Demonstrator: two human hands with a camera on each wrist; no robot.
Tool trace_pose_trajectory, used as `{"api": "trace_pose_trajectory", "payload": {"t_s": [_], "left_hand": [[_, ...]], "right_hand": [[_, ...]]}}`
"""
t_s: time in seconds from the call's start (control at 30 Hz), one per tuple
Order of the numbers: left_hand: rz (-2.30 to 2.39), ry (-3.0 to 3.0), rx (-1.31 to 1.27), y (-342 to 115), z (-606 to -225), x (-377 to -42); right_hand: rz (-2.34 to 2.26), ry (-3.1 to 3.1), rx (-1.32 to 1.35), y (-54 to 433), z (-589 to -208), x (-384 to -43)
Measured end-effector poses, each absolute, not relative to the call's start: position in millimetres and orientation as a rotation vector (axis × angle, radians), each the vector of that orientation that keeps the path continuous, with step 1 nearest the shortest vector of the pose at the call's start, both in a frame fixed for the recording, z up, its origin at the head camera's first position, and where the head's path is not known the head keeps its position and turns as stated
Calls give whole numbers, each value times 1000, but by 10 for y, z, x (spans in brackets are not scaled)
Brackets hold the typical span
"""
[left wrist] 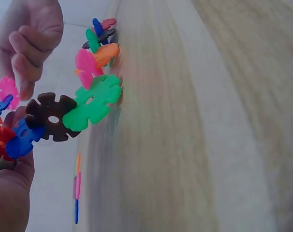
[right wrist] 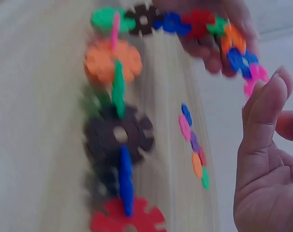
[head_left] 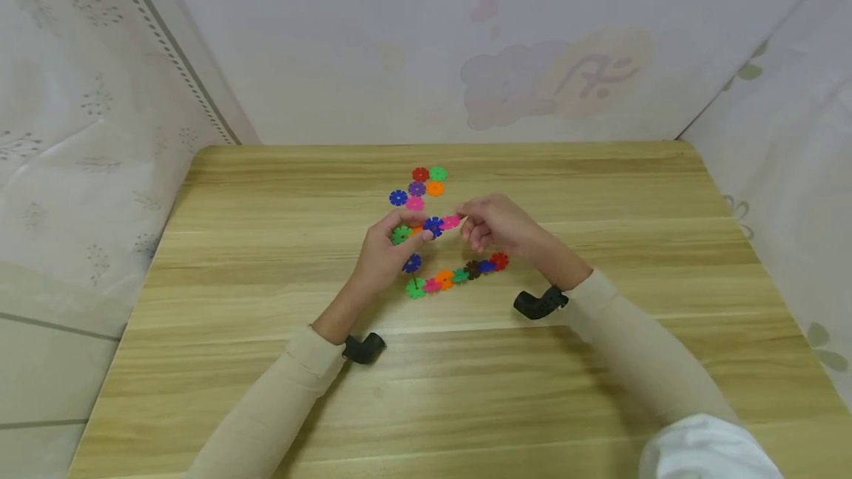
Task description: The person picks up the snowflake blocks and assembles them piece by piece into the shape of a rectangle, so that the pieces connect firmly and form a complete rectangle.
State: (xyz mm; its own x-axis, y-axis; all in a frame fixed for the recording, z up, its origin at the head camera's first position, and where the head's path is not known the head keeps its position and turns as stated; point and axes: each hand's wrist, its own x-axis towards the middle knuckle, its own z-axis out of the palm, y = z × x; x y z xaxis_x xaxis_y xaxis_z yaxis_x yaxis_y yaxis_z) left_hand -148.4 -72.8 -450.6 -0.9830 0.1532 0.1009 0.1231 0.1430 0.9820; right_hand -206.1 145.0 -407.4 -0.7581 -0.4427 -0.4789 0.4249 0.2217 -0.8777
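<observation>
A curved chain of interlocked snowflake discs [right wrist: 119, 135] in several colours runs from a red end disc [head_left: 499, 261] to a pink end disc [head_left: 450, 222]. My left hand [head_left: 381, 256] grips the raised part, thumb and fingers around it near a blue disc [head_left: 433, 227]. At the other side of that blue disc, my right hand [head_left: 501, 226] pinches the pink disc's outer edge between its fingertips. In the left wrist view, a brown disc [left wrist: 52, 118] and a light green disc [left wrist: 93, 99] slope from the left hand toward the table. The left fingers partly cover the orange disc.
Beyond the hands, loose discs lie flat in a small group on the wooden table [head_left: 266, 405]: red [head_left: 421, 174], green [head_left: 437, 174], purple [head_left: 416, 189], orange [head_left: 435, 189], blue [head_left: 398, 198] and pink [head_left: 415, 203]. A patterned pale curtain [head_left: 373, 43] stands behind the table.
</observation>
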Motion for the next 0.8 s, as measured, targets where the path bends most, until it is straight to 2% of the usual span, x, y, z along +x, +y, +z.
{"api": "trace_pose_trajectory", "payload": {"t_s": [0.8], "left_hand": [[2013, 2338, 338, -761, -4504, -1478]], "right_hand": [[-1525, 2075, -102, 1299, -4301, -2692]]}}
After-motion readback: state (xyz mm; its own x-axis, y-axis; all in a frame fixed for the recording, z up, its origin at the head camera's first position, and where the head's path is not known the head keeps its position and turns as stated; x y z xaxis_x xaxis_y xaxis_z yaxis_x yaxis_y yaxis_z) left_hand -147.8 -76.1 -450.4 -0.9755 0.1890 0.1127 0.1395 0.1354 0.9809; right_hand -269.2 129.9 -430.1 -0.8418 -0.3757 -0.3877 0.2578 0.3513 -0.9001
